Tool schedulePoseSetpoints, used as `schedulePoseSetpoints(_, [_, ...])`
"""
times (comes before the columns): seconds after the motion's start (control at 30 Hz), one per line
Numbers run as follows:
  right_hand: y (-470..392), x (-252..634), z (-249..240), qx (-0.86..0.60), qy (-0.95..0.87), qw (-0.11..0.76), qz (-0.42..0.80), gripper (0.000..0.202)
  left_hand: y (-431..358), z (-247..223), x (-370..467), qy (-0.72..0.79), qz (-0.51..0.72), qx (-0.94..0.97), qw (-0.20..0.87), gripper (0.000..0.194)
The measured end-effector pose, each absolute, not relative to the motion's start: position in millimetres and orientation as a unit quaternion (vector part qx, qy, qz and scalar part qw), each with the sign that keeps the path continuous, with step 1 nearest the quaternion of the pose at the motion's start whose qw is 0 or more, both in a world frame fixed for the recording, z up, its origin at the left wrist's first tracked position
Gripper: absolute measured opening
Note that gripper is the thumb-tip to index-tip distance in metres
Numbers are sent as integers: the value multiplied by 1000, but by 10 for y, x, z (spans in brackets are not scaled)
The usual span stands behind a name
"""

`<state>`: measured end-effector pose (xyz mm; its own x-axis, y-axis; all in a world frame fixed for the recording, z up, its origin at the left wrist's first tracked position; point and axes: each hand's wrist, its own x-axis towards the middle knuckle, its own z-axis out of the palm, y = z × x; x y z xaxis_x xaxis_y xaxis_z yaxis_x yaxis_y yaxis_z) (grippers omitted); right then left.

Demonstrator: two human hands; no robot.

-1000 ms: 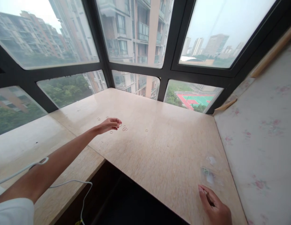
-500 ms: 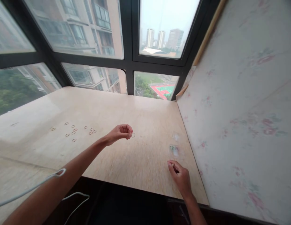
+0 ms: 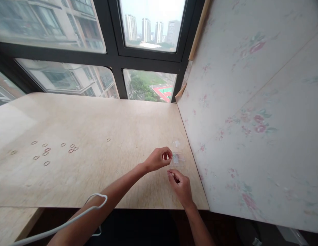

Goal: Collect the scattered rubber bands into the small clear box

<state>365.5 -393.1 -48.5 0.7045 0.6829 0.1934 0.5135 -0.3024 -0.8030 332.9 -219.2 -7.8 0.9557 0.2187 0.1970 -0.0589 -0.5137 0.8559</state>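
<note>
My left hand (image 3: 159, 159) has its thumb and fingers curled together at the left edge of a small clear plastic packet (image 3: 177, 160) with a bit of green on it. Whether its fingertips grip anything is too small to make out. Just below, my right hand (image 3: 181, 187) is closed in a pinch, and what lies between its fingertips does not show clearly. A single thin ring (image 3: 108, 139) lies on the pale tabletop (image 3: 128, 119). Farther left, several similar thin rings (image 3: 47, 149) are scattered, some touching each other.
A second crumpled clear plastic piece (image 3: 176, 142) lies beyond the packet. The flowered wall (image 3: 225, 102) bounds the right side, and dark-framed windows (image 3: 113, 61) stand at the back. A white cable (image 3: 71, 218) crosses over my left forearm.
The ring that was in my left fingers now lies on the tabletop. My left hand has moved right to the packet. The right hand stays pinched near it; the view has swung right.
</note>
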Motion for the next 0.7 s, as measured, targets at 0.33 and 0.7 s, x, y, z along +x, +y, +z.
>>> schedulePoseSetpoints(0.33, [-3938, 3664, -470, -803, -374, 455, 88, 29, -2151, -217, 3181, 80, 182, 893, 405, 19])
schedulePoseSetpoints(0.7, [-3936, 3646, -519, -809, -377, 438, 110, 31, -1875, -518, 2347, 182, 213, 864, 418, 11])
